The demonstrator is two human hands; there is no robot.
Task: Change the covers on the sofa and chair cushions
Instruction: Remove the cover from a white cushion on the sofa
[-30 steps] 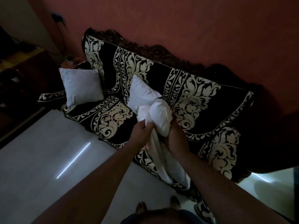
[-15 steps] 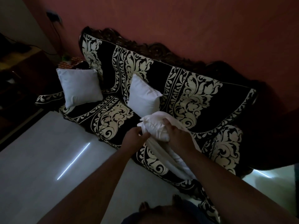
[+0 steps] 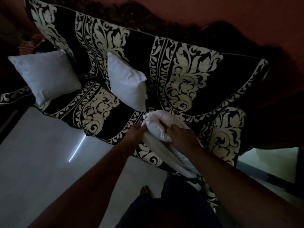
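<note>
Far cushion (image 3: pixel 44 76): bare white, propped at the left end of the patterned sofa (image 3: pixel 185 76).
Middle cushion (image 3: pixel 128 83): bare white, leaning on the sofa back, just beside the hands.
Left hand (image 3: pixel 134 134): arm reaching forward, fingers pinching the near edge of the white cover (image 3: pixel 172 155).
Held cushion (image 3: pixel 158 125): white, above the seat's front edge, partly inside the cover, which trails back toward the person.
Right hand (image 3: pixel 182 135): palm down on top, fingers curled over the cushion, gripping it.
Risk: the filling may bunch at the cover's mouth, so the left pinch could slip or a seam strain.
Light: dim; fine fingertip detail is hard to tell.
</note>
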